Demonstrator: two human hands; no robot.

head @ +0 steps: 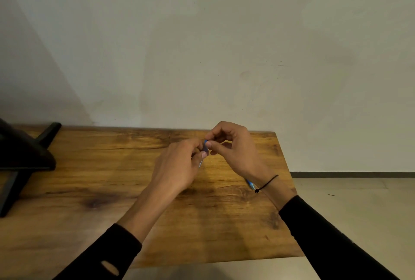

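Most of the blue piece [205,147] is buried between your fingertips, so its shape is hard to make out. A blue pen [250,184] lies half hidden beneath your right wrist. Both hands are curled: your left hand [177,167] and right hand [234,150] pinch the blue piece together, above the far middle of the table [89,167]. The table's right edge runs just beyond your right wrist. There's open wood to the left, up to the black stand [27,158].
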